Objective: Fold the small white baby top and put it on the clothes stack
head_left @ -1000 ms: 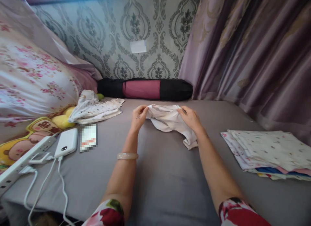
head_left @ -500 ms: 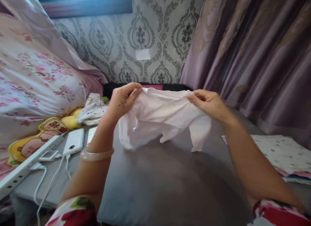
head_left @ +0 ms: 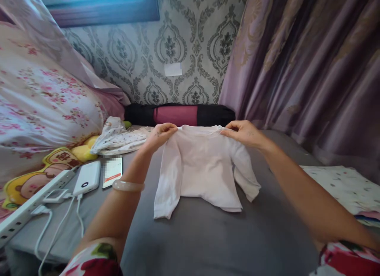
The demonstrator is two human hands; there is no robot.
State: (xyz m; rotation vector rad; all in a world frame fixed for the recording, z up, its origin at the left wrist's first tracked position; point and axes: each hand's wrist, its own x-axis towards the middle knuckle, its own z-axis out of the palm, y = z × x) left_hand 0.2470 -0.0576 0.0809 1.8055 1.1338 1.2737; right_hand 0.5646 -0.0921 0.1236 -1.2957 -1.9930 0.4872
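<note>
lowered, the creased white shirt (head_left: 206, 165) splays long sleeves (head_left: 168, 179)

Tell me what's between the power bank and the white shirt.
In the head view, a phone and the left forearm show between power bank and white shirt.

The shirt (head_left: 206, 165) looks like matt cloth, the bangle (head_left: 128, 185) smooth and glossy, the power bank (head_left: 88, 175) plastic.

Left of your left hand (head_left: 160, 135) you have a phone (head_left: 114, 172), power bank (head_left: 87, 176) and plush (head_left: 34, 185), and beyond your right hand (head_left: 244, 131) a curtain (head_left: 285, 66).
</note>
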